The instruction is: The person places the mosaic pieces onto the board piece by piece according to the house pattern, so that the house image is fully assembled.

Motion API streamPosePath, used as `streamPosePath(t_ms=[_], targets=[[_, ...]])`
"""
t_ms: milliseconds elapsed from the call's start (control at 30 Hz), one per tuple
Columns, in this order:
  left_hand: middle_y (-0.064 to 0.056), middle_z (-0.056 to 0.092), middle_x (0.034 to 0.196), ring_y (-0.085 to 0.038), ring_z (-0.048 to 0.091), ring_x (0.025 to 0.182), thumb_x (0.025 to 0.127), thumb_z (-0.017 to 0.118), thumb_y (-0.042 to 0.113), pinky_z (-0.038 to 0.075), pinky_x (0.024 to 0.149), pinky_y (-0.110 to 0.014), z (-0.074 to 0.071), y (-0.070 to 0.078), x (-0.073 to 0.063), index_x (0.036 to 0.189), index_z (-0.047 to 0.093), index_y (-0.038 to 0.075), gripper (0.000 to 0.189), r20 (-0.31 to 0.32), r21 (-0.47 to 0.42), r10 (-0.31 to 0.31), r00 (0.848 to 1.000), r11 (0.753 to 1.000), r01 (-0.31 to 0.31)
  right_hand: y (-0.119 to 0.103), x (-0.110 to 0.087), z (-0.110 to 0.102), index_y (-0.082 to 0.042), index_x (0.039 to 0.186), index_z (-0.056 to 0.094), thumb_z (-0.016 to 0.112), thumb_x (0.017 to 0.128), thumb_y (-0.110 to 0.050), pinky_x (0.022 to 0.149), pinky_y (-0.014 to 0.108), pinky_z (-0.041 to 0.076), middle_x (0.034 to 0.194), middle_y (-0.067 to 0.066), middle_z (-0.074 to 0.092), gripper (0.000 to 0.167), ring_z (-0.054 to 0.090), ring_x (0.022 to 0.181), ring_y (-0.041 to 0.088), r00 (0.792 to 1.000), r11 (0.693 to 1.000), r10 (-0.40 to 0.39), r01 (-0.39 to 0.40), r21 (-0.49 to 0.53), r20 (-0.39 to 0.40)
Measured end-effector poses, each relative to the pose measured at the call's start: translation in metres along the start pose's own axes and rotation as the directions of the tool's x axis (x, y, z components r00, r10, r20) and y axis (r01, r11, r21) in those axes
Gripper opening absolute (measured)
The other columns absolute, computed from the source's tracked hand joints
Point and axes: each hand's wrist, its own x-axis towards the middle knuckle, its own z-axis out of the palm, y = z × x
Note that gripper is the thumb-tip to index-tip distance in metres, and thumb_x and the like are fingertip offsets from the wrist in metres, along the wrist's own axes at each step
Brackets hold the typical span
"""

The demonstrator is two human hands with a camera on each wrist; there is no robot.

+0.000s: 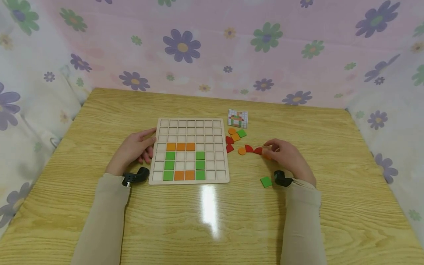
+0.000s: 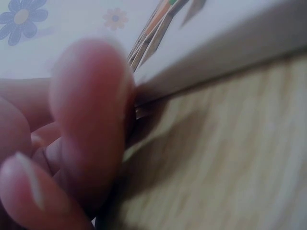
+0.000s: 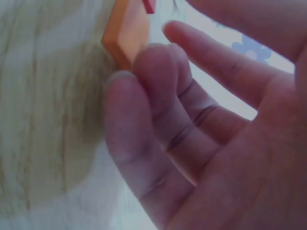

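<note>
A square wooden grid board (image 1: 212, 122) lies on the table, with green tiles (image 1: 169, 165) and orange tiles (image 1: 180, 147) set in some of its cells. Against its left edge rests my left hand (image 1: 132, 148); the fingertips meet the board's side (image 2: 230, 62) in the left wrist view. My right hand (image 1: 287, 156) is low over the table to the right, fingers loosely bent. Its fingertips touch an orange tile (image 3: 132, 33), partly hidden under the hand in the head view. Beside that tile lie red quarter-round pieces (image 1: 258, 150) and an orange disc (image 1: 242, 151).
A small pattern card (image 1: 237, 118) lies by the board's upper right corner. Below it are a green square (image 1: 241, 133), an orange disc (image 1: 232, 131) and red pieces (image 1: 230, 148) at the board's edge. Another green square (image 1: 266, 182) sits near my right wrist.
</note>
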Motion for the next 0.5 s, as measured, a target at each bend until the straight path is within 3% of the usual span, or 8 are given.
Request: streamPosePath(t_ms=[167,500], targets=[[-0.016,0.059,0.07,-0.029,0.059,0.052,0.093,0.041,0.044,0.045,0.045,-0.035,-0.0003,0.0003,-0.0012,0.142,0.025,0.028,0.054,-0.004,0.007,0.005,1.0,1.0,-0.005,0.005,0.0025,0.0003,-0.008,0.118,0.054,0.06,0.085,-0.034,0.08,0.042,0.04,0.106,0.013,0.052,0.042,0.048,0.093,0.026,0.999,1.0,-0.009,0.01,-0.014,0.043],[-0.016,0.059,0.069,-0.028,0.058,0.051,0.093,0.042,0.042,0.045,0.044,-0.035,0.0001,0.0012,-0.0006,0.141,0.026,0.028,0.053,-0.009,-0.006,-0.003,1.0,1.0,0.003,0.0076,0.0003,-0.0007,-0.006,0.112,0.055,0.062,0.085,-0.026,0.078,0.041,0.04,0.104,0.014,0.054,0.035,0.05,0.092,0.027,0.999,1.0,0.012,-0.012,-0.013,0.036]])
